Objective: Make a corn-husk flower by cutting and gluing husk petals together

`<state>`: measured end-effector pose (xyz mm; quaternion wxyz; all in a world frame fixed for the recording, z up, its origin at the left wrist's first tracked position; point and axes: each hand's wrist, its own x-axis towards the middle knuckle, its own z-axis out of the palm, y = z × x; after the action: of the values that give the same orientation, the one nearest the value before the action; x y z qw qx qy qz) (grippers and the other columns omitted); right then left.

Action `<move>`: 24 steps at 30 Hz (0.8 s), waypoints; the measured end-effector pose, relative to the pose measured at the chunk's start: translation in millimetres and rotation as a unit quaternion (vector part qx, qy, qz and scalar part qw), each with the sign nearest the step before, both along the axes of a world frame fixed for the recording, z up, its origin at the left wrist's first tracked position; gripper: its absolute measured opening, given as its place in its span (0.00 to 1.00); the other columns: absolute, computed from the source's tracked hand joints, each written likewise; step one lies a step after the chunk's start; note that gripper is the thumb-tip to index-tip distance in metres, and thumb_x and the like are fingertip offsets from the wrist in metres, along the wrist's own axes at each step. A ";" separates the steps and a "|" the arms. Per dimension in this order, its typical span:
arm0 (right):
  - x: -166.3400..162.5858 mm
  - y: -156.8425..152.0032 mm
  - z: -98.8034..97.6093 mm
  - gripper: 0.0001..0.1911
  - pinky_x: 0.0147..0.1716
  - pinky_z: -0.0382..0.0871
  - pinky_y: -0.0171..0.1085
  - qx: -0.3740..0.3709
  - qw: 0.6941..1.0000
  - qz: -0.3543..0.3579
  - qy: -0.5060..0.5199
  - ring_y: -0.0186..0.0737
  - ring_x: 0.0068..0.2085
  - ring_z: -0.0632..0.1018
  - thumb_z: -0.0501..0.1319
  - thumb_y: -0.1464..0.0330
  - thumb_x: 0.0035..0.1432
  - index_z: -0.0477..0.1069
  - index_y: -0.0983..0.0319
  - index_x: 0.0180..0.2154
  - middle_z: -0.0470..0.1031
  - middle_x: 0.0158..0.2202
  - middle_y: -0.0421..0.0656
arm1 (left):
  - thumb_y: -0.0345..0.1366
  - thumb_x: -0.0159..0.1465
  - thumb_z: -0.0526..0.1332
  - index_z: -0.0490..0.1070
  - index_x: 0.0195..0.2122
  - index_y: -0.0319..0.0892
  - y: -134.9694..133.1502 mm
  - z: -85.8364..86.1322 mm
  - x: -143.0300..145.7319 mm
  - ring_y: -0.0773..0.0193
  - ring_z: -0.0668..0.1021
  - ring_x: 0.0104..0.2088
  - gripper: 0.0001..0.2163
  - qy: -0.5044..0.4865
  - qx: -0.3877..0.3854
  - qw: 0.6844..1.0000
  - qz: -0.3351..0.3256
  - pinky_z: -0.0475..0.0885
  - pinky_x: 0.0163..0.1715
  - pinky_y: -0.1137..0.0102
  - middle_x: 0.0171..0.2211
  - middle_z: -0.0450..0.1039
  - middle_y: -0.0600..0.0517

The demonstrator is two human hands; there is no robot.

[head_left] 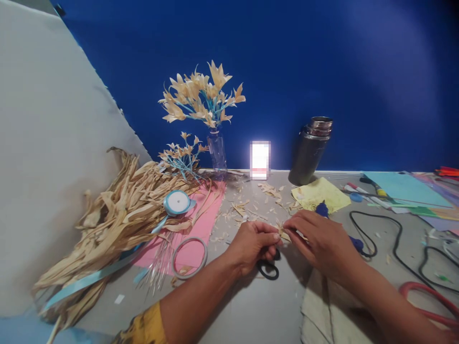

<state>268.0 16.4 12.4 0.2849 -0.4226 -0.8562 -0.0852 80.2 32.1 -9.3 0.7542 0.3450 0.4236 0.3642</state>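
Observation:
My left hand point(255, 242) is closed in a pinch, thumb against the forefinger. Facing it from the right, my right hand point(317, 241) has its fingers drawn together. Between the fingertips of both hands is a small pale piece of dried husk point(284, 234), partly hidden by the fingers. The black scissors handles point(268, 270) lie on the table just below my left hand. A blue glue gun point(322, 209) lies behind my right hand, which covers most of it. Pale husk scraps point(241, 209) are scattered beyond both hands.
Dried corn husks point(118, 215) are heaped at the left, beside a ribbon roll point(177, 202), wires point(161, 263) and a tape ring point(190, 258) on pink paper point(206, 210). Husk flowers point(201, 93) stand in a clear bottle point(217, 153). A dark flask point(311, 150) and black cord point(396, 234) are right.

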 end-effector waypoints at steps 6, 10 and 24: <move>0.3 -1.2 -0.5 0.12 0.31 0.61 0.38 -0.014 1.000 0.000 -0.005 0.40 0.33 0.75 0.55 0.69 0.69 0.75 0.60 0.35 0.75 0.31 0.44 | 0.36 0.46 0.72 0.75 0.26 0.36 -2.0 -0.4 2.3 0.73 0.70 0.17 0.10 0.026 0.039 0.999 0.000 0.61 0.16 0.77 0.22 0.75 0.51; -0.6 -1.5 -1.8 0.10 0.31 0.62 0.38 -0.017 1.000 0.004 -0.002 0.42 0.33 0.76 0.56 0.70 0.68 0.74 0.60 0.35 0.75 0.32 0.44 | 0.35 0.48 0.70 0.74 0.25 0.37 -4.7 1.6 3.4 0.73 0.70 0.16 0.08 0.050 0.065 0.997 0.002 0.61 0.17 0.76 0.22 0.74 0.50; -3.2 -6.6 3.5 0.08 0.25 0.63 0.35 -0.004 0.983 0.040 0.180 0.36 0.25 0.72 0.61 0.69 0.66 0.70 0.58 0.32 0.73 0.25 0.39 | 0.36 0.52 0.71 0.74 0.27 0.40 -9.2 7.9 5.6 0.70 0.71 0.19 0.08 0.025 0.160 0.981 0.111 0.66 0.21 0.74 0.19 0.71 0.53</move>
<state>264.8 9.9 15.9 0.4360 -0.3975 -0.8074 0.0078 85.8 22.9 -1.3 0.6335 0.4207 0.4140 0.5002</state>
